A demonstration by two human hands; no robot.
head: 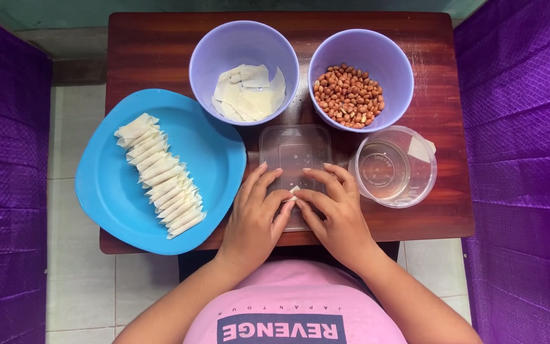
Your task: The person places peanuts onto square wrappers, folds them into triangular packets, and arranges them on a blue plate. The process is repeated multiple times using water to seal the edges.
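Note:
My left hand (pixel 257 213) and my right hand (pixel 333 207) meet over a clear plastic lid (pixel 295 150) at the table's front edge. Between the fingertips of both hands is a small pale wrapper piece (pixel 294 191), mostly hidden by my fingers. A blue plate (pixel 214 159) to the left carries a row of several rolled wrappers (pixel 160 175). Behind the lid stand a lilac bowl (pixel 205 57) of flat wrapper sheets (pixel 249 92) and a lilac bowl (pixel 399 64) of peanuts (pixel 349 95).
A round clear container (pixel 394 167) with liquid sits right of my hands, a scrap of wrapper on its rim. The dark wooden table (pixel 151 51) is flanked by purple cushioned seats (pixel 523 159) on both sides. Tiled floor lies below.

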